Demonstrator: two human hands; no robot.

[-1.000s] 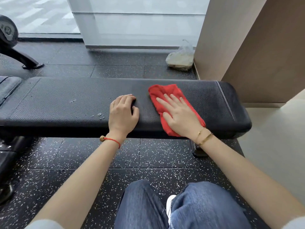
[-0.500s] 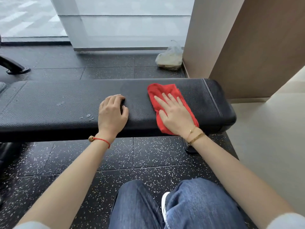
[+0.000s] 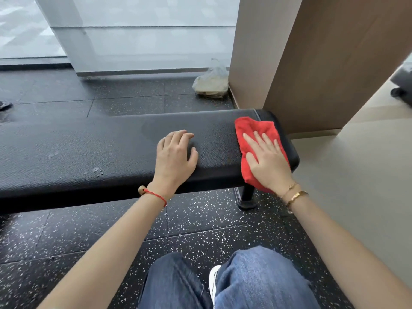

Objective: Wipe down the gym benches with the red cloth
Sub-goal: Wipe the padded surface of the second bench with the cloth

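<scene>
Under right fingers (image 3: 260,139) – red cloth (image 3: 249,130), flat

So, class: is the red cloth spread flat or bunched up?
Mostly spread flat: the red cloth lies pressed to the bench under the right hand's straight fingers.
</scene>
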